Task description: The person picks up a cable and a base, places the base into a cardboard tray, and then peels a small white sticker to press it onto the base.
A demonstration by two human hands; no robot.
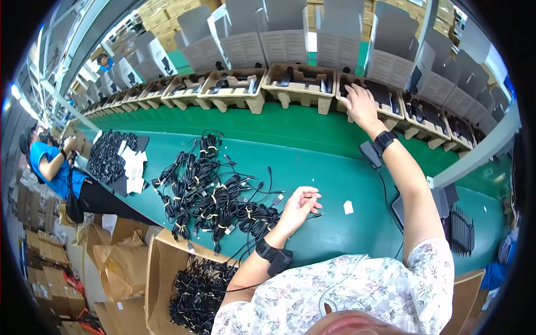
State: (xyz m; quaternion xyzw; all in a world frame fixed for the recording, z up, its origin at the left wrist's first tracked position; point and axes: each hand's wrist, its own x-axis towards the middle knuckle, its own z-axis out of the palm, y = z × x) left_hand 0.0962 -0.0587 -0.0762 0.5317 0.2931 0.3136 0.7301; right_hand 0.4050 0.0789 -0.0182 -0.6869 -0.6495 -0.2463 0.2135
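My left hand (300, 209) hovers over the green bench just right of a pile of bundled black cables (209, 190), fingers loosely curled and apart, with nothing visible in them. A thin cable plug (314, 216) shows just below it. Farther off, my right hand (362, 106) reaches over a brown moulded-pulp tray (391, 115), thumb spread from the other fingers. Its fingertips touch or hang just above the black parts (382, 95) inside; their tips are partly hidden. Both wrists wear black straps with small boxes.
A row of similar trays (298, 89) with upright grey card lids runs along the bench's far side. Black pieces (462, 231) lie at right, beside a metal post (474, 162). A cardboard box (159, 279) of cables stands at lower left. A person (53, 164) in blue works at far left.
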